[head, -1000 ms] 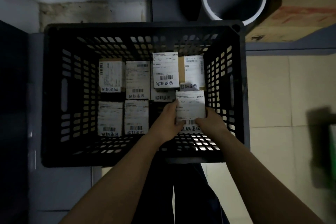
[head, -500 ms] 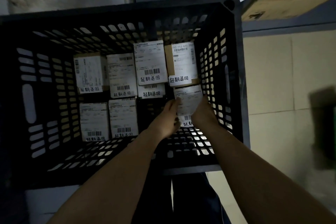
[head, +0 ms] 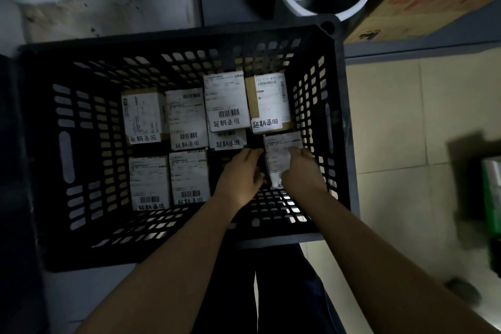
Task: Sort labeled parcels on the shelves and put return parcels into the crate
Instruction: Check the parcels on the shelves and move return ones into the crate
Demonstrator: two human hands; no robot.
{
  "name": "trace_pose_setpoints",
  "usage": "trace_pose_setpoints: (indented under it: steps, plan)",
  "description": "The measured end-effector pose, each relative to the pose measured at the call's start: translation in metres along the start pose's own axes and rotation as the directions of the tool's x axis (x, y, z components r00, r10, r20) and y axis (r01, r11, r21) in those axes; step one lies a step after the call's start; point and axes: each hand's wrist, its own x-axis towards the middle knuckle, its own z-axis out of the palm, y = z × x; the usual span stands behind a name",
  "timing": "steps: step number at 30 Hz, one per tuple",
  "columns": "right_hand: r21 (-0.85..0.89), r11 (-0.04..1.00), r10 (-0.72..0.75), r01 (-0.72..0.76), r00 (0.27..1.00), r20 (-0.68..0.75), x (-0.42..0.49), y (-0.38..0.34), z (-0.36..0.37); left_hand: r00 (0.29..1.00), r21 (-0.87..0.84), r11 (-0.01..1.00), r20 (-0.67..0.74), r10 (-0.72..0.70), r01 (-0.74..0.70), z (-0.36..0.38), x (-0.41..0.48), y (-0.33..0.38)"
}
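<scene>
A black slatted crate point(head: 173, 43) stands on the floor below me, with several labeled parcels lying flat inside it. Both my hands reach down into its right near corner. A small white-labeled parcel point(head: 278, 154) lies low there, just in front of a brown parcel point(head: 268, 102). My right hand point(head: 301, 173) grips the small parcel's right side, fingers curled over its label. Touching the same parcel's left edge is my left hand point(head: 240, 176), with its fingers bent; whether it grips is hard to tell.
A round white-rimmed bucket point(head: 282, 0) stands just behind the crate. A cardboard box point(head: 433, 8) sits at the back right on a grey ledge. Pale floor tiles lie to the right, with a green object point(head: 492, 198) at the right edge.
The small parcel has gone down from mid-crate height to the crate's bottom at the right, both hands following it. The camera has come closer to the crate.
</scene>
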Motion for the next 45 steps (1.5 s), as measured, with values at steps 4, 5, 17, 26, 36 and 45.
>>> trace_pose_setpoints:
  steps: [4, 5, 17, 26, 36, 45]
  plan:
    - [-0.122, 0.983, -0.140, 0.134, 0.989, -0.041, -0.044, -0.017, -0.033, 0.984, 0.192, 0.974, -0.106, 0.146, -0.124, -0.045, -0.030, 0.023]
    - [-0.160, 0.972, -0.184, 0.173, 0.981, -0.056, -0.056, -0.024, -0.042, 0.977, 0.225, 0.964, -0.126, 0.173, -0.141, -0.058, -0.039, 0.030]
    - [-0.451, 0.620, -0.742, 0.642, 0.667, -0.070, -0.186, -0.114, -0.108, 0.891, 0.392, 0.919, -0.431, 0.143, 0.042, -0.181, -0.184, 0.087]
    - [-0.567, 0.166, -0.917, 0.807, 0.337, 0.211, -0.243, -0.170, -0.102, 0.635, 0.236, 0.887, -0.768, -0.079, 0.396, -0.161, -0.300, 0.093]
    - [-0.382, -0.429, -0.861, 0.819, -0.242, 0.447, -0.399, -0.211, -0.023, 0.199, -0.052, 0.653, -0.931, -0.305, 0.755, -0.118, -0.496, 0.128]
    - [-0.062, -0.789, -0.556, 0.611, -0.668, 0.495, -0.620, -0.196, 0.077, -0.200, -0.301, 0.359, -0.935, -0.293, 0.883, -0.041, -0.719, 0.196]
